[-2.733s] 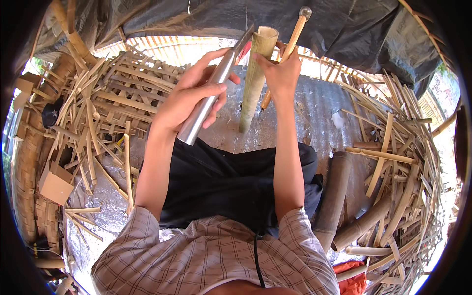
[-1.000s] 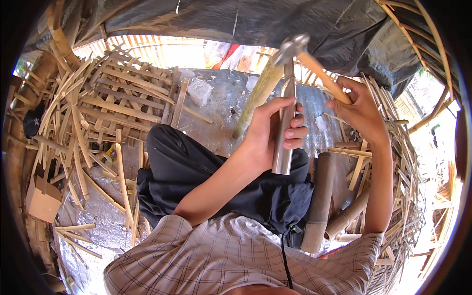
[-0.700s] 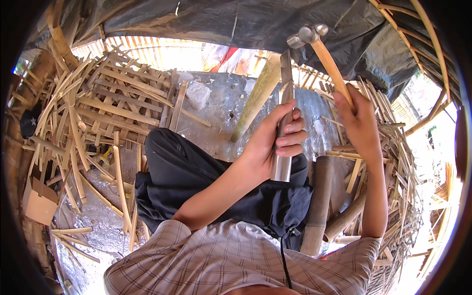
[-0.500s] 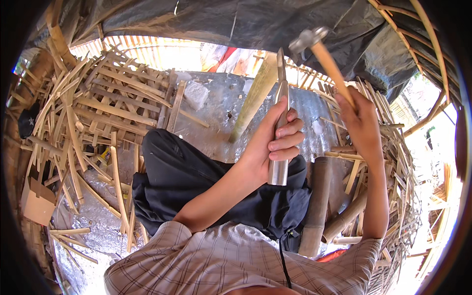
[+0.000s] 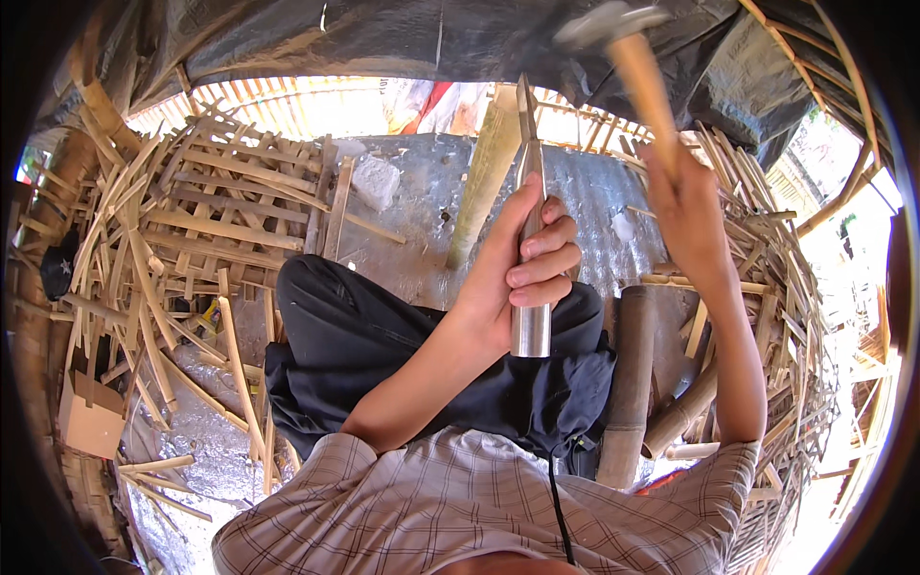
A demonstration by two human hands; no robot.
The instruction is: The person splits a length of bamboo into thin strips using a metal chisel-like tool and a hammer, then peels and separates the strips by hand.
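My left hand (image 5: 540,261) is wrapped round the tubular handle of a shiny steel-handled blade (image 5: 532,335), its narrow, dark end pointing away from me. The blade overlaps a thick bamboo pole (image 5: 479,182) that leans beyond my knees; I cannot tell whether they touch. To the right, my right hand (image 5: 692,216) grips the wooden handle of a hammer (image 5: 644,86). The hammer's metal head is blurred by motion and stands up and to the right of the blade, apart from it.
Stacked bamboo slats (image 5: 230,206) lie at the left, near a cardboard box (image 5: 91,417). More thin strips (image 5: 791,335) pile up on the right. Beside my right knee lies a bamboo log (image 5: 628,383). A pale block (image 5: 376,182) rests on the floor sheet; dark sheeting (image 5: 383,43) hangs ahead.
The hammer and my right hand have moved slightly away from me and upward in view. My left hand and the steel-handled blade have shifted a little left and up.
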